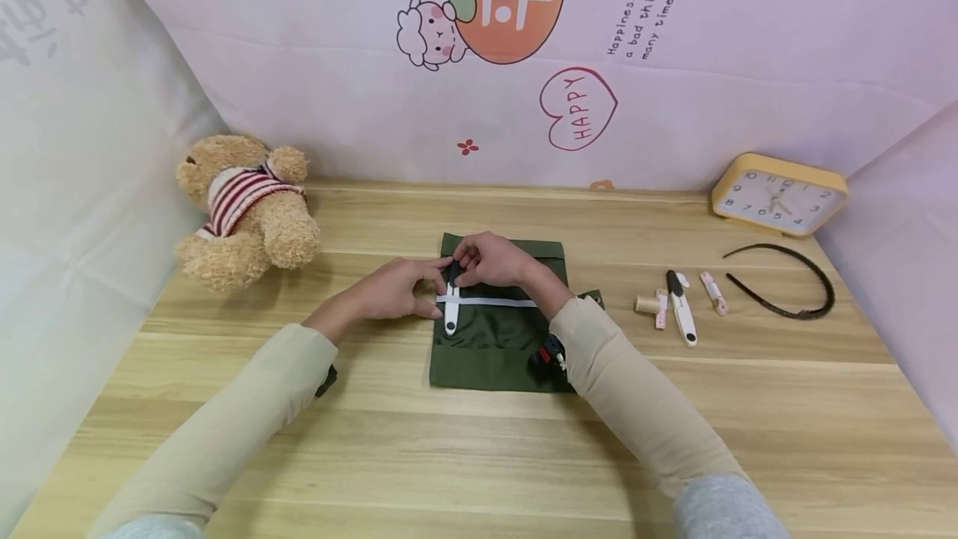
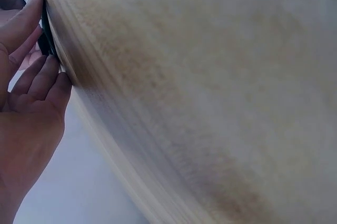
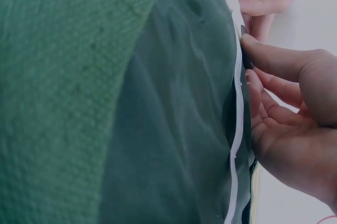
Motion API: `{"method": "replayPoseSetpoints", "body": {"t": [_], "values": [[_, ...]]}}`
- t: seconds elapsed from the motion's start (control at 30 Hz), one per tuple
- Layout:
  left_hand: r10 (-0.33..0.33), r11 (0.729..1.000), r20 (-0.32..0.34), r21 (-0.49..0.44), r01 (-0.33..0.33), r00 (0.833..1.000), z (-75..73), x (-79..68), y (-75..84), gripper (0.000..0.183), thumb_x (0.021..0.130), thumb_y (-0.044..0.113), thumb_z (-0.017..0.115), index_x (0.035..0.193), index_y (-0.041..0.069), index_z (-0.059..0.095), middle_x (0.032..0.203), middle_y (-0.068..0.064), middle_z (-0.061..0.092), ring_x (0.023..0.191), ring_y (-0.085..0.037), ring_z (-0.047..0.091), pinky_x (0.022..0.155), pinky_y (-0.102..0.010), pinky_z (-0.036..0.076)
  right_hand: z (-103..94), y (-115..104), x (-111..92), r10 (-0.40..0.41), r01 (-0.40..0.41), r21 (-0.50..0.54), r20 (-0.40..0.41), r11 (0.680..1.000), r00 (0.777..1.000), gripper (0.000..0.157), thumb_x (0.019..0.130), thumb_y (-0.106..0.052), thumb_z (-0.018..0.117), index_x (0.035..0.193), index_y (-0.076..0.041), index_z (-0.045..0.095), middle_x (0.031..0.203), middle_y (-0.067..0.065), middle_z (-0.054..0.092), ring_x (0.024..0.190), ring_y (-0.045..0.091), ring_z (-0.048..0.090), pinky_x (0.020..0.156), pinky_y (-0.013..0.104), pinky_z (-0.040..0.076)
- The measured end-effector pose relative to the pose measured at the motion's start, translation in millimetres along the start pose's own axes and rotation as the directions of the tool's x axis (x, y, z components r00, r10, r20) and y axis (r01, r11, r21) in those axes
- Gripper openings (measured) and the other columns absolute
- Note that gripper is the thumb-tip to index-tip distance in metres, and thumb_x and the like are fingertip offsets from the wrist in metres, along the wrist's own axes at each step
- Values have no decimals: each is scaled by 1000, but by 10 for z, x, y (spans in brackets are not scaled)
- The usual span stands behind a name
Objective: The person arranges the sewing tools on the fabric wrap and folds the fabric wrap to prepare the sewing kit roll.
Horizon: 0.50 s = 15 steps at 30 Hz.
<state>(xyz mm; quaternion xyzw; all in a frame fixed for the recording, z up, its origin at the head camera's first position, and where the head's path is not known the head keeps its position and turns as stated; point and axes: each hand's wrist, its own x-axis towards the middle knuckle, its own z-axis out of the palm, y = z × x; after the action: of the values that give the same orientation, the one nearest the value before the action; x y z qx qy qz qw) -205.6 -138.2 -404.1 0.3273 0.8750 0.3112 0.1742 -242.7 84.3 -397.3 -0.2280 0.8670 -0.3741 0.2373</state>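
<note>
A dark green cloth pouch (image 1: 490, 366) lies flat on the table, with a white elastic band (image 1: 497, 302) across its middle. Near the pouch's left edge, a slim white tool with a black end (image 1: 451, 316) passes under the band. My right hand (image 1: 494, 260) pinches its black end between thumb and fingers; the right wrist view shows this pinch close up. From the left side, my left hand (image 1: 397, 289) touches the tool and the pouch edge, its fingers mostly extended. Only part of the left hand (image 2: 31, 103) shows in the left wrist view.
To the right lie a thread spool (image 1: 646, 304), a second white-and-black tool (image 1: 683, 310), small pale pink strips (image 1: 713, 293) and a black headband (image 1: 827, 298). A yellow clock (image 1: 780, 194) stands at the back right, a teddy bear (image 1: 247, 215) at the back left.
</note>
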Motion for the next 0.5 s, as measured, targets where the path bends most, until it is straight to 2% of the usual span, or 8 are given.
{"method": "replayPoseSetpoints", "body": {"t": [0.5], "values": [[-24, 1000, 8, 8, 24, 1000, -11, 5, 14, 19, 85, 19, 85, 99, 14, 72, 159, -13, 38, 142, -35, 41, 113, -48, 37, 22, 13, -2, -26, 27, -16, 33, 1000, 999, 32, 89, -8, 79, 117, 0, 66, 106, 10, 67, 99, 23, 63, 89, 34, 52]]}}
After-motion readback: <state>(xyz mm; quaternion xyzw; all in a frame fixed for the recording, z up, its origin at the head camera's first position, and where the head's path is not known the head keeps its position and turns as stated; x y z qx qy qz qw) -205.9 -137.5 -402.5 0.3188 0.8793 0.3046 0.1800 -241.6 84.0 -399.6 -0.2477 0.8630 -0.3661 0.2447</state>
